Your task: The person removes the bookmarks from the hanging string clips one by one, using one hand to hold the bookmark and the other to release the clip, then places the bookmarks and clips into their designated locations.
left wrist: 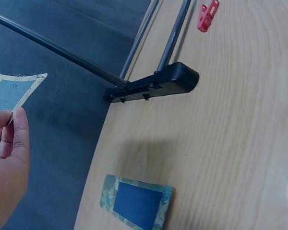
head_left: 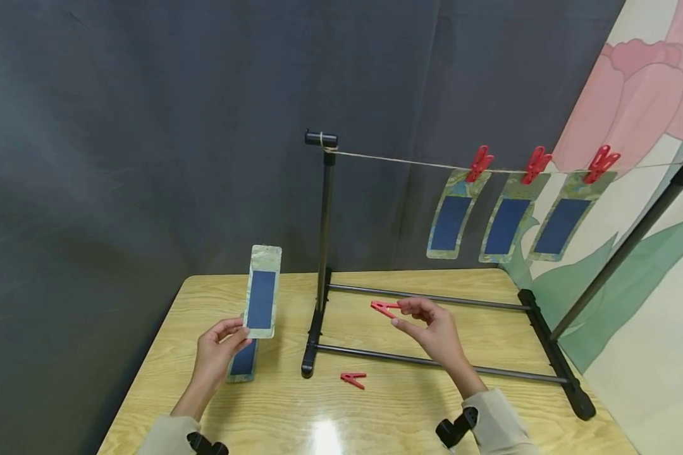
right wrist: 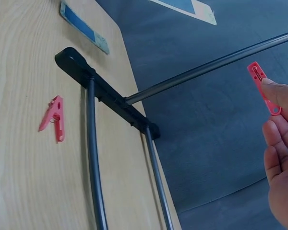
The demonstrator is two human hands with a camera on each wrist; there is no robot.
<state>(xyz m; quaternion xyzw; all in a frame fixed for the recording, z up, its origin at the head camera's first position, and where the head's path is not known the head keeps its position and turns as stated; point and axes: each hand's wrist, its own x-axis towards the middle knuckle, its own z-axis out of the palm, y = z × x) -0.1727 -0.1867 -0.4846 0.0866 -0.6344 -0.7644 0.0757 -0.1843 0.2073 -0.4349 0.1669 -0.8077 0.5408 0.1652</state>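
My left hand [head_left: 217,354] pinches the lower corner of a card [head_left: 262,294] with a patterned pale-green border and a blue centre, holding it upright above the table. Below it another such card [left wrist: 138,203] lies on the wood. Between the thumb and fingertips of my right hand [head_left: 429,328] is a red clothespin [right wrist: 262,88], raised over the frame's base. A second red clothespin [head_left: 353,379] lies on the table between the hands. Three similar cards, among them the leftmost one [head_left: 451,221], hang from a string [head_left: 398,159], each held by a red clothespin [head_left: 480,163].
A black metal stand [head_left: 326,227] with two uprights carries the string across its top. Its base bars [head_left: 375,354] run over the wooden table [head_left: 284,417]. Behind hangs a dark curtain [head_left: 176,126], and a wall with painted pink flowers [head_left: 632,88] rises at the right.
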